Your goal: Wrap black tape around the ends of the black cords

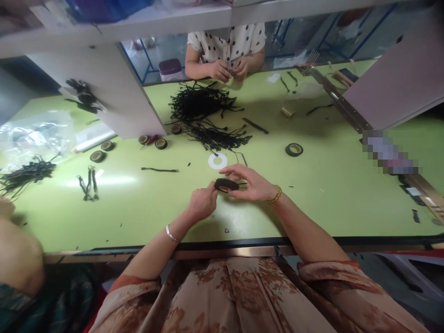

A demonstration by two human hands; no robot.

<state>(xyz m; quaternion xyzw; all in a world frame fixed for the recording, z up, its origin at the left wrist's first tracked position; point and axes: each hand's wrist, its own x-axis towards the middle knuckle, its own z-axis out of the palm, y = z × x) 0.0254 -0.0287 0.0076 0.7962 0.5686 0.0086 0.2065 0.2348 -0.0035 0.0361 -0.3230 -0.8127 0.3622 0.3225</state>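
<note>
A roll of black tape [226, 185] is tilted up in front of me, above the green table. My right hand [255, 184] grips it from the right, thumb below and fingers curved over it. Thin black cords [243, 186] show between the roll and that palm. My left hand [204, 201] is closed at the roll's left end, its fingertips pressed together there; what they pinch is hidden. Just beyond my hands lie a white ring [217, 161] and a loose pile of black cords [218, 135].
A larger heap of black cords [197, 102] lies farther back, near a co-worker's hands [229, 70]. Another tape roll [294, 149] is to the right, with several more [97, 156] to the left. White partitions [104, 88] flank the table. Another person's arm [17, 249] is at far left.
</note>
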